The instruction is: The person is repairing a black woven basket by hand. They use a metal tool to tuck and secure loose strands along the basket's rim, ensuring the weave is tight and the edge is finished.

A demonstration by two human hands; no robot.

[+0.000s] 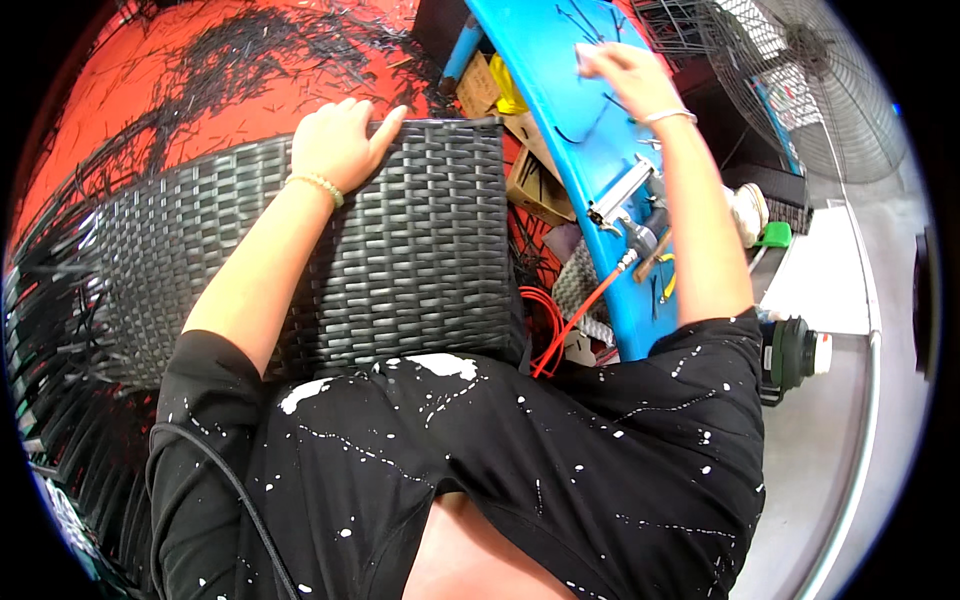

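Note:
A black wicker furniture piece (410, 230) of woven flat strips lies in front of me, close to my body. My left hand (335, 145) rests on its far edge, fingers bent over the rim and thumb apart. The fingertips are hidden behind that edge. Over the blue table (545, 90) on the right, my right hand (630, 80) is raised and slightly blurred, its fingers drawn together. Whatever they hold, if anything, is too small to make out. Thin black strips lie on the table around it. Below that hand is a metal air tool (625, 190) on the table.
A red hose (590, 300) runs from the tool and coils beside the wicker piece. Cardboard boxes (540, 190) stand beneath the table. Black scraps (240, 60) litter the red floor. A large fan (810, 80) stands at far right, and a dark green bottle (790, 352) is by my right elbow.

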